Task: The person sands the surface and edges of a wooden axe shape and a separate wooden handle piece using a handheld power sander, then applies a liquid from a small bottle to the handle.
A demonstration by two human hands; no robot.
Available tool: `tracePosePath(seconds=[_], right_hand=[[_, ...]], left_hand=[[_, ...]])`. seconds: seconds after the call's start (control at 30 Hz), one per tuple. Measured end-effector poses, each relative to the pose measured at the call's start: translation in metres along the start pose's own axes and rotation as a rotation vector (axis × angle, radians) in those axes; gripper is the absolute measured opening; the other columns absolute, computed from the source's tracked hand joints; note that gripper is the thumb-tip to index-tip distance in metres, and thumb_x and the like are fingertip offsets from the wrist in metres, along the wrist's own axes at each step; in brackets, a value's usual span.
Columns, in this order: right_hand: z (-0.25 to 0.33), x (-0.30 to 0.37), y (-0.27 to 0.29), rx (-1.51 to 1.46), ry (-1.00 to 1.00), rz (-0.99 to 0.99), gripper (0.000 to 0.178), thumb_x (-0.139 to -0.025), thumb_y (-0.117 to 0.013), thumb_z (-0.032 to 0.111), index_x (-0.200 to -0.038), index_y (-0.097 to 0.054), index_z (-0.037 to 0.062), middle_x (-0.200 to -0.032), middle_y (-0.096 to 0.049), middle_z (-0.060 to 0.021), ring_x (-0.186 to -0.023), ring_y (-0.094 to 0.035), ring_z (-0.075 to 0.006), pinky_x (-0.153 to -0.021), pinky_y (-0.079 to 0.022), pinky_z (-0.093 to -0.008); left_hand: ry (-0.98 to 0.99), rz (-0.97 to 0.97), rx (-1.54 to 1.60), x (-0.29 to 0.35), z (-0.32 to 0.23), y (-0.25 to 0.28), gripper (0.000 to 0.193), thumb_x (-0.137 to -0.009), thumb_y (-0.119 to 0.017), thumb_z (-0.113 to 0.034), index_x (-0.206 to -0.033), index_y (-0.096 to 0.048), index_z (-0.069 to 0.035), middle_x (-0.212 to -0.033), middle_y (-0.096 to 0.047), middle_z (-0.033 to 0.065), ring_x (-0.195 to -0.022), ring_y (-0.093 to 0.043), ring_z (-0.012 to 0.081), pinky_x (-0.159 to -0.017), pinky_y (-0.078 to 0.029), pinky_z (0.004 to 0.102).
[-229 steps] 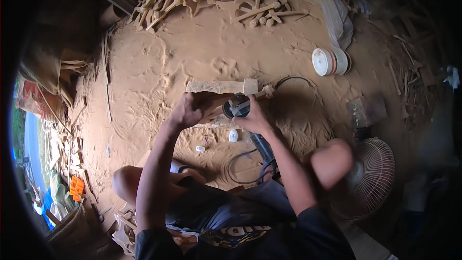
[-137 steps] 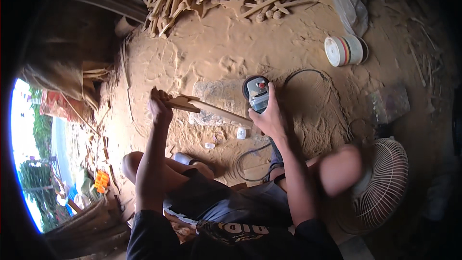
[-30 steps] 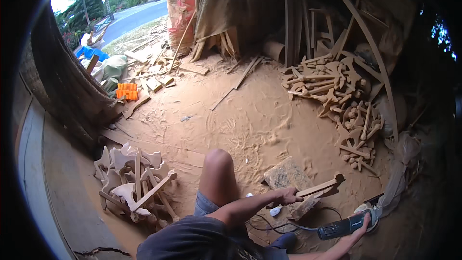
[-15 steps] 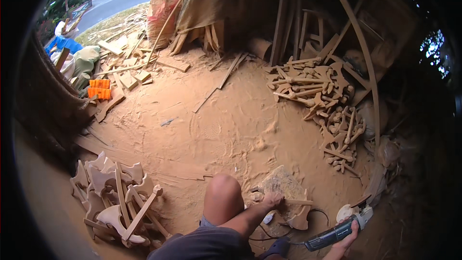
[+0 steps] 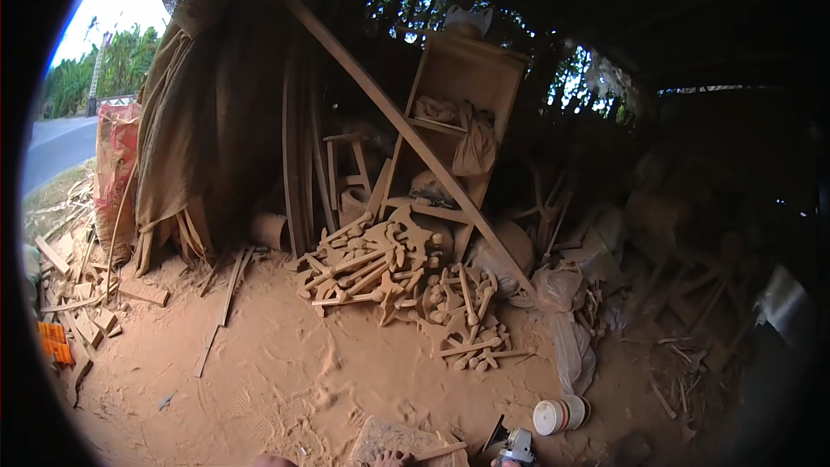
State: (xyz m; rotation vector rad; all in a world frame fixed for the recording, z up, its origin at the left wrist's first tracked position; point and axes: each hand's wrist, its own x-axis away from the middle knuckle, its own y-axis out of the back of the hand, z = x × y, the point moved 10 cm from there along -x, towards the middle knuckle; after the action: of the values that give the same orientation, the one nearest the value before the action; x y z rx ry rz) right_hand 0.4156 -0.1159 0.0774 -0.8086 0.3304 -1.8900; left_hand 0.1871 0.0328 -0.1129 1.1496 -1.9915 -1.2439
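Observation:
At the lower edge my left hand (image 5: 394, 458) shows only by its fingers, closed on the end of a wooden stick (image 5: 441, 451). The stick lies across a worn, dusty slab (image 5: 380, 437) on the ground. Just right of the stick's far end is an angle grinder (image 5: 519, 445), its metal head and dark guard showing upright. My right hand (image 5: 505, 463) grips the grinder's body, mostly cut off by the frame edge. Part of my knee (image 5: 275, 461) shows left of the slab.
Piled carved wooden parts (image 5: 380, 264) lie ahead on the sawdust floor. A white bucket (image 5: 562, 415) lies on its side right of the grinder. Behind, a long plank (image 5: 389, 112) leans diagonally before a wooden cabinet (image 5: 467, 69). Wood scraps (image 5: 86, 320) and an orange object (image 5: 54, 342) lie left.
The view has tilted up and swung right, so my hands sit at the lower edge and the left pile of wooden parts is out of view. The grinder appears closer to the stick.

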Motion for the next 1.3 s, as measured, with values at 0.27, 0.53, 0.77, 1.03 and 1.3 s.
tracePosePath(seconds=[0.27,0.53,0.77,1.03,1.3], right_hand=[[-0.022,-0.034,0.019,0.194,0.028,0.037,0.059,-0.076,-0.088,0.006,-0.126,-0.058,0.0082,-0.101,-0.070,-0.0081,-0.080,-0.073,-0.0235,-0.073,-0.062,-0.0397],[0.025,-0.037,0.078,0.678,0.572,-0.320,0.084,-0.074,-0.094,0.014,-0.141,-0.043,0.0020,-0.122,-0.060,-0.0118,-0.110,-0.062,-0.0194,-0.097,-0.052,-0.0380],[0.002,0.001,0.117,0.992,0.496,-0.444,0.091,-0.073,-0.092,0.016,-0.148,-0.041,0.0027,-0.124,-0.065,-0.0192,-0.109,-0.069,-0.0283,-0.097,-0.055,-0.0426],[-0.076,-0.002,0.111,1.483,0.136,-0.363,0.094,-0.078,-0.087,0.026,-0.155,-0.036,0.0066,-0.112,-0.072,-0.0262,-0.101,-0.073,-0.0448,-0.086,-0.058,-0.0509],[-0.108,-0.014,0.075,1.592,0.189,-0.208,0.092,-0.083,-0.082,0.039,-0.156,-0.036,0.0052,-0.111,-0.071,-0.0285,-0.096,-0.072,-0.0472,-0.083,-0.058,-0.0552]], left_hand=[[0.142,0.009,0.011,-0.001,0.013,-0.010,0.053,-0.092,-0.066,-0.037,-0.144,-0.061,-0.036,-0.142,-0.057,0.0116,-0.139,-0.048,0.0386,-0.116,-0.035,0.0605],[0.060,0.229,-0.067,-0.089,-0.002,-0.016,0.039,-0.092,-0.066,-0.028,-0.130,-0.065,-0.018,-0.128,-0.066,0.0206,-0.127,-0.060,0.0445,-0.103,-0.048,0.0603],[-0.060,0.311,-0.036,-0.074,-0.027,-0.030,0.047,-0.105,-0.049,-0.057,-0.125,-0.061,-0.016,-0.121,-0.067,0.0192,-0.098,-0.071,0.0476,-0.079,-0.057,0.0590],[0.001,0.365,-0.145,-0.073,-0.025,-0.028,0.049,-0.106,-0.045,-0.060,-0.131,-0.059,-0.019,-0.129,-0.066,0.0137,-0.097,-0.073,0.0438,-0.078,-0.058,0.0576],[0.026,0.345,-0.132,-0.083,-0.023,-0.032,0.053,-0.104,-0.048,-0.064,-0.137,-0.059,-0.024,-0.120,-0.075,0.0112,-0.099,-0.074,0.0431,-0.083,-0.058,0.0569]])
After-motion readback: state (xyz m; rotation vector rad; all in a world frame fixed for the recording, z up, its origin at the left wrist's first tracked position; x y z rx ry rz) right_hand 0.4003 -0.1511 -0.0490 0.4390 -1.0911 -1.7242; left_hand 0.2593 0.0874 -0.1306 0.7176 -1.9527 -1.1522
